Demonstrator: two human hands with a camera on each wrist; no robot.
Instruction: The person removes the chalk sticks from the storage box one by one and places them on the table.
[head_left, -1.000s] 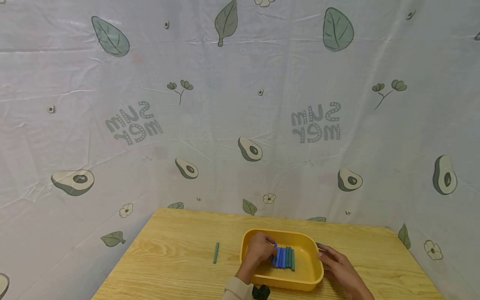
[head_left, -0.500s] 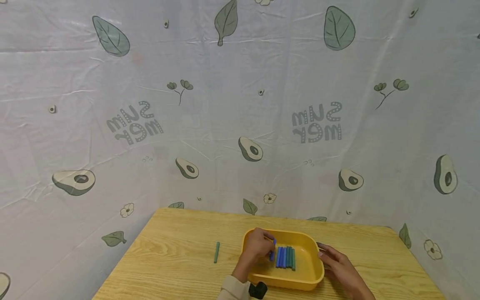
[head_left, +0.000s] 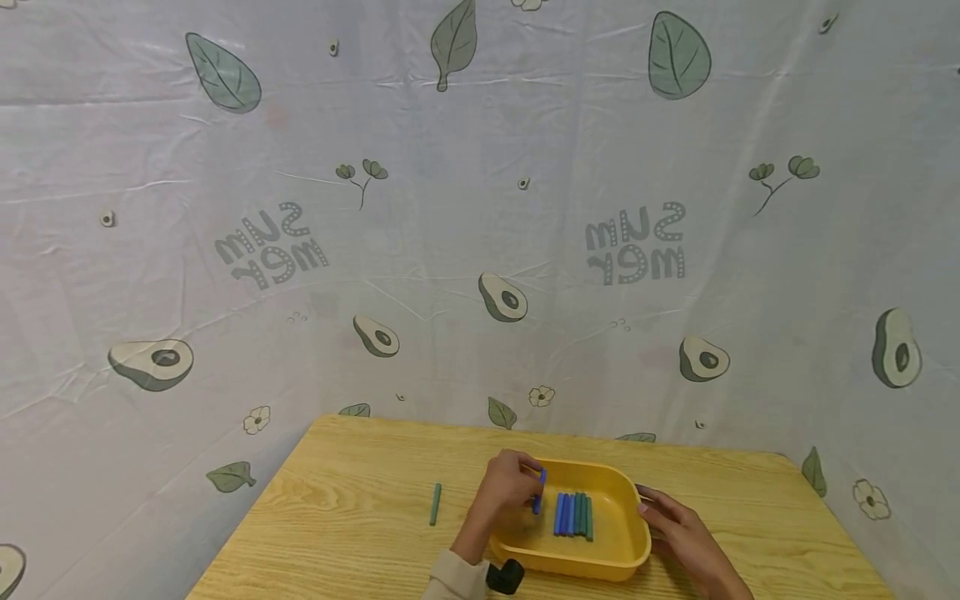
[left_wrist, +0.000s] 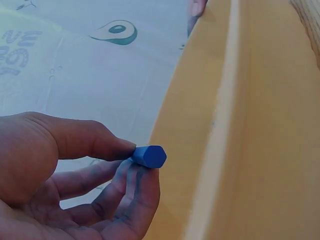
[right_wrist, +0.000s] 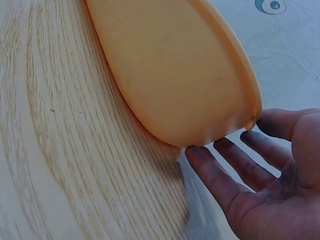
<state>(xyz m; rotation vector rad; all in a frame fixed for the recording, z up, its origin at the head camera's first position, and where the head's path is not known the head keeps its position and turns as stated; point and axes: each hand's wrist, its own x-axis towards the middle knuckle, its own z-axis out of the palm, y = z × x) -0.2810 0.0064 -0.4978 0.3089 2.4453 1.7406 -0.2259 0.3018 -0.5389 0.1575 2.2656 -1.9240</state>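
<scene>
My left hand point(head_left: 504, 485) is over the left side of a yellow plastic tray point(head_left: 573, 568), pinching a blue crayon point(left_wrist: 154, 156) between thumb and fingers. In the left wrist view its flat six-sided end points toward the camera, and dark smudges mark the fingers. Inside the tray lies a neat row of blue and green crayons point(head_left: 573, 515), side by side, to the right of that hand. My right hand point(head_left: 678, 529) holds the tray's right end, thumb at the rim and fingertips against the outer wall, as the right wrist view shows.
A single green crayon point(head_left: 435, 504) lies on the wooden table point(head_left: 360, 500), left of the tray. Behind the table hangs a pale curtain point(head_left: 420, 250) printed with avocados and leaves. A dark wrist device point(head_left: 506, 577) sits by the left cuff.
The left hand has lifted the blue crayon away from the row and moved it left and up toward the tray's left side. The right hand stays at the tray's end.
</scene>
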